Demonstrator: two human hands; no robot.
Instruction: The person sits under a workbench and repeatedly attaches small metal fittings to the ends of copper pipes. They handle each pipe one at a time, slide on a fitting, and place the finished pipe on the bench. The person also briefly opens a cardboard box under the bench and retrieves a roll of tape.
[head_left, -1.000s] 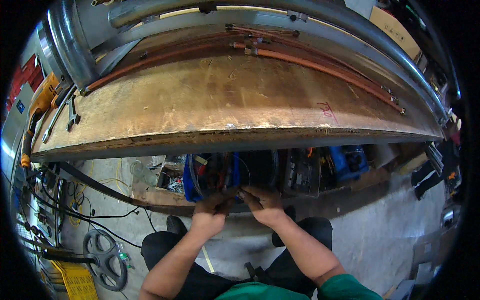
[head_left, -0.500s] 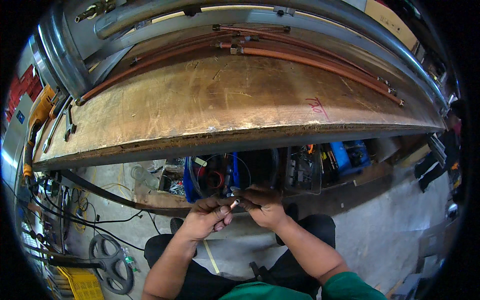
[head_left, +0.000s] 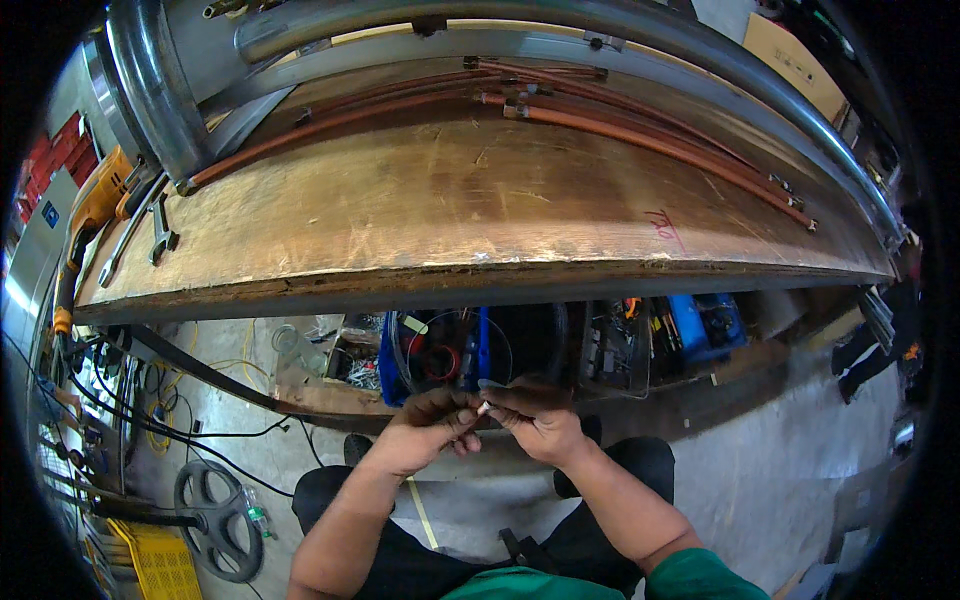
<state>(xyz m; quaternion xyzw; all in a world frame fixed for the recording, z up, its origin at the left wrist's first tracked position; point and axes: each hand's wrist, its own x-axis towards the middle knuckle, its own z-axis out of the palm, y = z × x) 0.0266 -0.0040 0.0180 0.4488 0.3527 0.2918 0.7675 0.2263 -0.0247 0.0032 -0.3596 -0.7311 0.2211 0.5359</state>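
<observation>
In front of the bench edge, above my lap, my two hands meet with fingers pinched together. Between the fingertips shows a small pale, shiny piece [head_left: 485, 408], too small to name. My left hand [head_left: 432, 430] is closed at its one side. My right hand [head_left: 542, 422] pinches it from the other side. Both hands have dark smudges on the fingers. Beyond them, on the wooden bench top [head_left: 400, 205], lie several long copper-coloured tubes [head_left: 640, 130] with metal end nuts.
Two wrenches [head_left: 162, 232] and an orange-and-black power tool [head_left: 97, 205] lie at the bench's left. Thick metal pipes [head_left: 480, 30] cross the back. Below stand blue bins [head_left: 690, 325] and a clear tray [head_left: 612, 350]. Black cables [head_left: 190, 435] and a handwheel [head_left: 215, 520] are lower left.
My hands have drawn closer together, and the small piece is now more covered by the fingers. The view has shifted slightly, so the bench appears a little to the right.
</observation>
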